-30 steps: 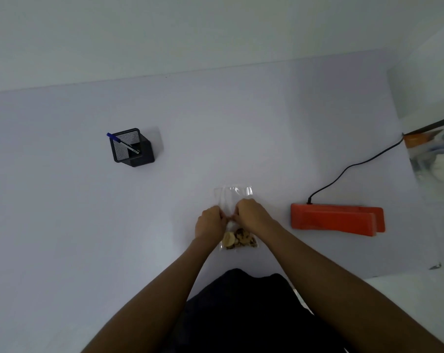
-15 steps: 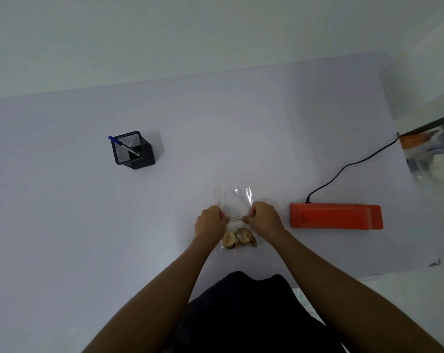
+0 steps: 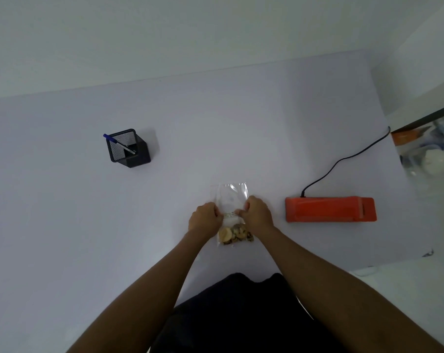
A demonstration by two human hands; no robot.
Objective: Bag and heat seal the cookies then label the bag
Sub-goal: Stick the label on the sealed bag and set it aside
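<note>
Fingers (image 3: 217,212) of left hand (image 3: 205,220) and right hand (image 3: 257,215) pinching bag (image 3: 231,197) at mid-height; long axis running near to far; cookies (image 3: 234,234) nearest; sealer (image 3: 330,209) right, closer to right hand.

Black mesh pen cup (image 3: 128,148) w/ blue pen (image 3: 119,144) inside, left-centre of white desk (image 3: 63,212), well apart from all else, clear bin (image 3: 430,149) of blurred items off desk's right edge – contents unclear, white wall (image 3: 165,34) beyond far edge
</note>
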